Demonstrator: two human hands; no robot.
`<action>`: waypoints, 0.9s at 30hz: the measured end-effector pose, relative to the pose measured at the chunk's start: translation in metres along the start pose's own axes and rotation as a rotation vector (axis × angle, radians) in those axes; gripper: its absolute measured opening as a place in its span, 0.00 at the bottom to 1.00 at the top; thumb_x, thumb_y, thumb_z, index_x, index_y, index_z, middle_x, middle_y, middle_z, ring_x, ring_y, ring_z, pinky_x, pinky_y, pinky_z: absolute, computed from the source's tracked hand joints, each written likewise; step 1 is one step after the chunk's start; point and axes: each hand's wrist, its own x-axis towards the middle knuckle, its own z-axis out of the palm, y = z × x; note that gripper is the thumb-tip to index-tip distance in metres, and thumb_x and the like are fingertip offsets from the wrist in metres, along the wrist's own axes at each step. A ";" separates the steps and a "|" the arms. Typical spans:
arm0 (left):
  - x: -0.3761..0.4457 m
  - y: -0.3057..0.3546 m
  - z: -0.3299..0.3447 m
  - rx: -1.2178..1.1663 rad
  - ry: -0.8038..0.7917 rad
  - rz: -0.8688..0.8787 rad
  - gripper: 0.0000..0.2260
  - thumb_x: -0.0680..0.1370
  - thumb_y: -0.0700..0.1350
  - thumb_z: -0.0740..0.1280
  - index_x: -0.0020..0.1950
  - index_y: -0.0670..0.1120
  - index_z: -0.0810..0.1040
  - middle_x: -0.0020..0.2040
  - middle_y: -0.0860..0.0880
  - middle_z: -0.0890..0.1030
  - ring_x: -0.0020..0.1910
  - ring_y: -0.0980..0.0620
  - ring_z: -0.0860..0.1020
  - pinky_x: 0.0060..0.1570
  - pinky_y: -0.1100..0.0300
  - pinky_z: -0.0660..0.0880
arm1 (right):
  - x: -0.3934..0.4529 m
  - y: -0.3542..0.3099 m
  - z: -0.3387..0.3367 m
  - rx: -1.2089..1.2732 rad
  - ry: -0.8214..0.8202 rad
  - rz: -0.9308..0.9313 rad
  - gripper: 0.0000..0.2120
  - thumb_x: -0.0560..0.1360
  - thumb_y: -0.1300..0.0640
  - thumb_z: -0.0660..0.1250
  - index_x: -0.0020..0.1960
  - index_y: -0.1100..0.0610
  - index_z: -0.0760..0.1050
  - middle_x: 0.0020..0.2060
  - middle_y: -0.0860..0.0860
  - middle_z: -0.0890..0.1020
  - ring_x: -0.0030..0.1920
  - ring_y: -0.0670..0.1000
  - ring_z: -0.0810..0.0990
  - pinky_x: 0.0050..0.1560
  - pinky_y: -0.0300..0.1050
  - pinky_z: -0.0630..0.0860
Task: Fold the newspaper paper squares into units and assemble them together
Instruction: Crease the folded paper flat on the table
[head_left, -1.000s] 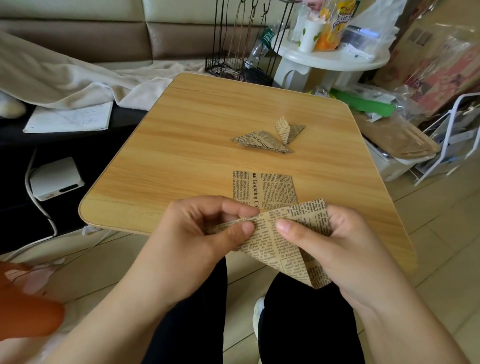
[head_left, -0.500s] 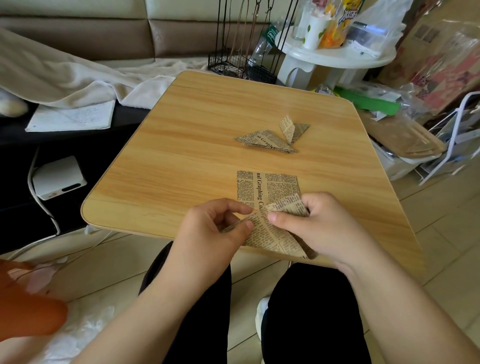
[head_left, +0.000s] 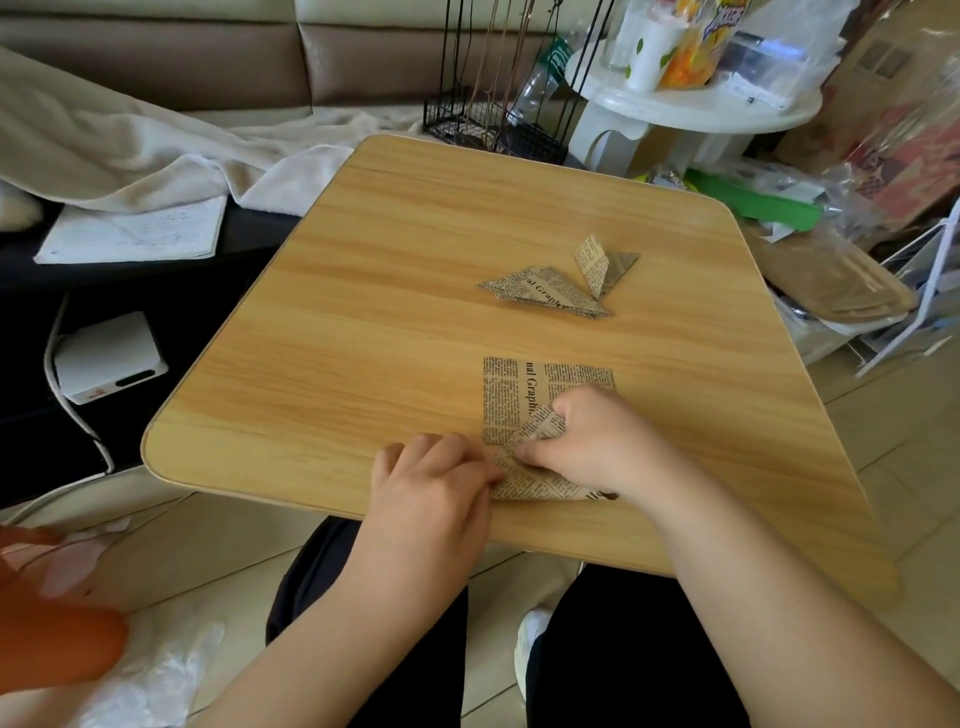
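A partly folded newspaper piece (head_left: 540, 480) lies pressed on the wooden table (head_left: 395, 332) near its front edge. My left hand (head_left: 434, 486) pinches its left corner. My right hand (head_left: 592, 441) presses down on its right side and hides much of it. Under the piece lies a flat newspaper square (head_left: 511, 395), partly covered by my right hand. Farther back on the table rest two folded units: a flat triangular one (head_left: 540, 291) and a smaller one (head_left: 605, 265) that overlaps its right end.
A black wire rack (head_left: 493, 119) and a white round side table (head_left: 691, 104) with cups and bags stand behind the table. Clutter and a white frame (head_left: 930, 291) fill the right. A blanket (head_left: 145, 150), papers and a white box (head_left: 109, 356) lie left.
Both hands moved forward and down, bringing the folded piece from the air above my lap onto the table, over the flat square. The two folded units have not moved.
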 end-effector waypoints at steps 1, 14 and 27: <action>-0.001 0.000 0.002 0.013 -0.004 0.011 0.13 0.71 0.45 0.59 0.45 0.51 0.83 0.44 0.55 0.80 0.45 0.51 0.76 0.44 0.52 0.70 | 0.001 -0.002 -0.001 -0.026 -0.006 0.002 0.17 0.70 0.43 0.71 0.45 0.57 0.77 0.44 0.51 0.81 0.49 0.54 0.79 0.55 0.48 0.74; -0.008 -0.001 0.011 0.051 0.010 0.016 0.16 0.70 0.43 0.58 0.48 0.49 0.84 0.46 0.55 0.80 0.47 0.49 0.76 0.50 0.51 0.67 | 0.002 -0.007 -0.007 -0.339 0.120 0.048 0.20 0.67 0.36 0.70 0.45 0.51 0.72 0.48 0.48 0.76 0.56 0.55 0.73 0.57 0.52 0.63; -0.007 0.004 0.012 0.077 0.022 -0.013 0.16 0.69 0.45 0.57 0.45 0.51 0.83 0.43 0.55 0.80 0.45 0.51 0.74 0.46 0.52 0.70 | -0.060 0.037 0.075 -0.167 0.544 -0.535 0.17 0.72 0.56 0.58 0.56 0.53 0.80 0.53 0.46 0.80 0.55 0.50 0.77 0.58 0.47 0.64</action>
